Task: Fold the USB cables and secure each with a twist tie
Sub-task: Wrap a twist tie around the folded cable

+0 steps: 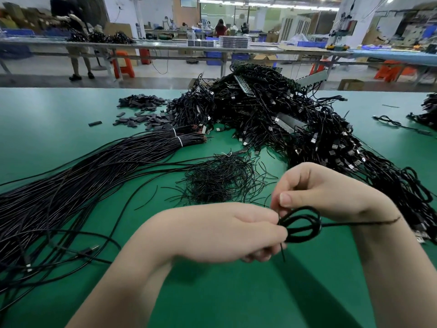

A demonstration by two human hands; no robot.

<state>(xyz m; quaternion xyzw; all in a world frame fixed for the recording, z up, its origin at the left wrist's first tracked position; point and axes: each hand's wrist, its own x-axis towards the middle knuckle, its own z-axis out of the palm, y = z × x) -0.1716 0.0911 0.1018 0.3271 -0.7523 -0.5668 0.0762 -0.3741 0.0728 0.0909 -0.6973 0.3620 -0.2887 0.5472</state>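
My left hand (227,230) grips a folded black USB cable (305,224) at its middle, above the green table (71,110). The cable's loops stick out to the right of my fingers. A thin black twist tie (282,250) hangs down from the grip. My right hand (324,190) hovers just above the loops, its thumb and fingers pinching at the tie by the bundle. One cable end trails right, passing across my right wrist.
A loose heap of black twist ties (220,178) lies just beyond my hands. Long unfolded cables (71,185) fan across the left. A big pile of USB cables (295,124) fills the centre and right. Small black sleeves (142,110) are scattered at the back left.
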